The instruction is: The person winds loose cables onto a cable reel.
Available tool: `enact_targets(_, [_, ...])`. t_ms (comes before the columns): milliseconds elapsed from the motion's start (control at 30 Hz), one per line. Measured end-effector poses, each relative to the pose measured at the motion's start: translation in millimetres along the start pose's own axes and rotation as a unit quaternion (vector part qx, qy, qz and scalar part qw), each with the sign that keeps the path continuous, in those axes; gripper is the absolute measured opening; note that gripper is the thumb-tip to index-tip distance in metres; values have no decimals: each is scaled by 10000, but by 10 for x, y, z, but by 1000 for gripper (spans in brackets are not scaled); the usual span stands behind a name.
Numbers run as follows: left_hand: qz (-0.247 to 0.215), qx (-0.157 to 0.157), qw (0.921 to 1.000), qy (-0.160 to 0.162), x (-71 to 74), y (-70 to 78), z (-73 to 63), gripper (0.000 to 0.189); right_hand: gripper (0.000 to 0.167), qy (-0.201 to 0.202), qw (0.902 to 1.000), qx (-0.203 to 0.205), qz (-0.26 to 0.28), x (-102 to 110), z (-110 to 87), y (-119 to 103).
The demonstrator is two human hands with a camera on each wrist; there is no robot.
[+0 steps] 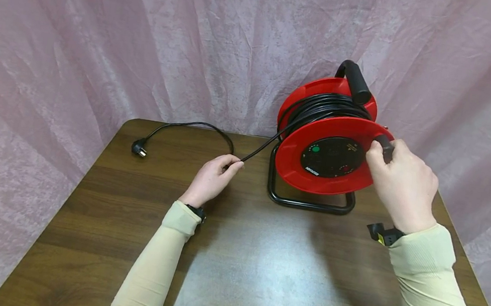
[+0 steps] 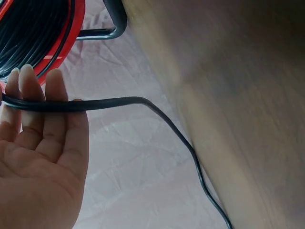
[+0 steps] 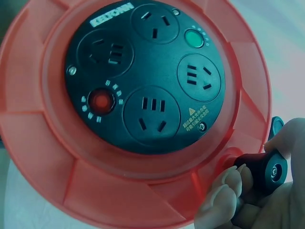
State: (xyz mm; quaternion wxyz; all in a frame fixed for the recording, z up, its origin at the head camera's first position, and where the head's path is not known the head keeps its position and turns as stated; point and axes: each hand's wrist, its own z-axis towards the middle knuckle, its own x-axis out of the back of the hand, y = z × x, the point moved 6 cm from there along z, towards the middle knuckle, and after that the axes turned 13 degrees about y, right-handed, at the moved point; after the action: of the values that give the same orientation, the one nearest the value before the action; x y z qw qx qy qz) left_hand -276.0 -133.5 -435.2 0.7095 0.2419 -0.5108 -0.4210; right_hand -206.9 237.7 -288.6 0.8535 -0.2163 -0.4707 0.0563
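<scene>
A red cable reel [image 1: 284,167] stands on the wooden table, black cable [image 1: 330,104] wound in several turns round its drum. My right hand [image 1: 405,184] grips the black crank knob [image 3: 262,171] near the rim of the reel's front disc. Left of the reel, my left hand [image 1: 215,177] pinches the cable's loose length between thumb and fingers. In the left wrist view the cable [image 2: 109,103] crosses the fingers [image 2: 56,88]. From this hand the free end curves over the table's back to a black plug [image 1: 139,147] lying at the left.
The reel rests on a black tube frame [image 1: 312,206] with a carrying handle [image 1: 355,82] on top. Its black face [image 3: 143,76] bears several sockets, a green button and a red one. A pink curtain [image 1: 221,44] hangs right behind the table [image 1: 95,237].
</scene>
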Motion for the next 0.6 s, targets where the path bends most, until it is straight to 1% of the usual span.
enact_targets(167, [44, 20, 9999, -98, -13, -2, -7, 37, 50, -45, 10000, -73, -41, -5, -19, 63])
enact_targets(367, [173, 145, 9996, -185, -19, -10, -18, 33, 50, -119, 9996, -233, -91, -35, -54, 178])
enact_targets(467, [230, 109, 9995, -169, -18, -13, -12, 31, 49, -117, 9995, -249, -153, -51, -74, 240])
enact_targets(600, [190, -43, 9997, -133, -10, 12, -4, 31, 49, -99, 9994, -256, -192, -65, -102, 303])
